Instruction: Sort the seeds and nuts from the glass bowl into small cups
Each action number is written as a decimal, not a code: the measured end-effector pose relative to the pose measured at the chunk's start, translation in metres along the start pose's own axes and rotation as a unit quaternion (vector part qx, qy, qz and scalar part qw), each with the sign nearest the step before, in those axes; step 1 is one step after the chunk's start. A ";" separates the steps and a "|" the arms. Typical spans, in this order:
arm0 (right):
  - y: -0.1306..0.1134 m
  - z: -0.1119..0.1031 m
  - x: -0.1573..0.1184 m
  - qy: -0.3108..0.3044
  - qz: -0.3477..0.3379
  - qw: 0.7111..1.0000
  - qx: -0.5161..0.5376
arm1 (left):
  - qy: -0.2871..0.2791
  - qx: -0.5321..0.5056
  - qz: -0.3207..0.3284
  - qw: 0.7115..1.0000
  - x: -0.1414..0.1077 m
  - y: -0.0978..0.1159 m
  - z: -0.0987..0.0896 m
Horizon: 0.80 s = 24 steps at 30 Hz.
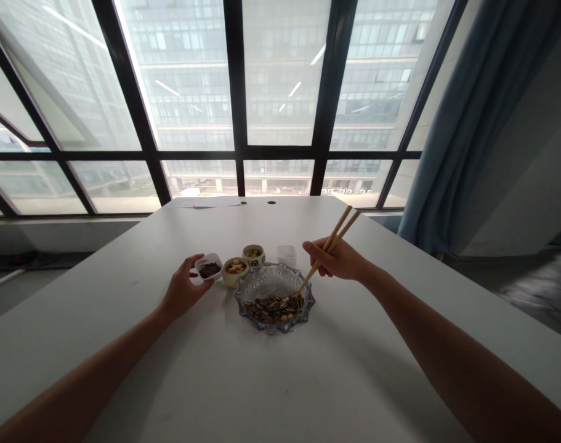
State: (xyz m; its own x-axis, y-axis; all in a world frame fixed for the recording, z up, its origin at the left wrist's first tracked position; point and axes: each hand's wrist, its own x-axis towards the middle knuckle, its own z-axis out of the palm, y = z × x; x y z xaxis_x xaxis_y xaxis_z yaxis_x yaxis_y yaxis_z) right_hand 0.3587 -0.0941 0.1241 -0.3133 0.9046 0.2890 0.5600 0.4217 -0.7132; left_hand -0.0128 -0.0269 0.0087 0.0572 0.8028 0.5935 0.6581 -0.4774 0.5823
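My left hand (183, 284) grips a small clear plastic cup (209, 258) by its sides; dark brown pieces (210, 270) lie inside it. In my right hand (333, 257) is a pair of wooden chopsticks (340, 227), slanting down to the left. Their tips reach into a scalloped glass bowl (274, 276), at the right side of a heap of striped sunflower seeds (273, 306). A few round, pale yellow nuts (287, 318) rest among the seeds. Whether the chopsticks pinch anything I cannot tell.
Two small cream cups, one nearer (231, 280) and one farther (254, 251), hold pale nuts behind the bowl. Another clear plastic cup (287, 254) stands behind the bowl's right side. Papers (206, 202) lie at the white table's (280, 381) far edge, before windows.
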 end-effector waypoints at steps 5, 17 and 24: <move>-0.001 0.000 -0.001 -0.056 0.010 0.998 -0.025 | 0.005 -0.006 0.001 1.000 0.000 0.001 0.000; 0.010 0.001 0.004 -0.018 0.036 0.998 0.039 | 0.000 -0.013 -0.007 1.000 0.000 -0.002 0.000; 0.016 0.007 0.006 -0.035 0.042 0.997 0.053 | -0.005 -0.025 -0.017 1.000 0.001 0.003 -0.002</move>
State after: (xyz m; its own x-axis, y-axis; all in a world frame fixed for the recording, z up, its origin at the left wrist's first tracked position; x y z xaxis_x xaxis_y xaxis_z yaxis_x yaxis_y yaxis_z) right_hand 0.3604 -0.0823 0.1101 -0.3246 0.9280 0.1827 0.5025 0.3328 -0.7979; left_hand -0.0118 -0.0284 0.0117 0.0426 0.8220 0.5679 0.6212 -0.4669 0.6293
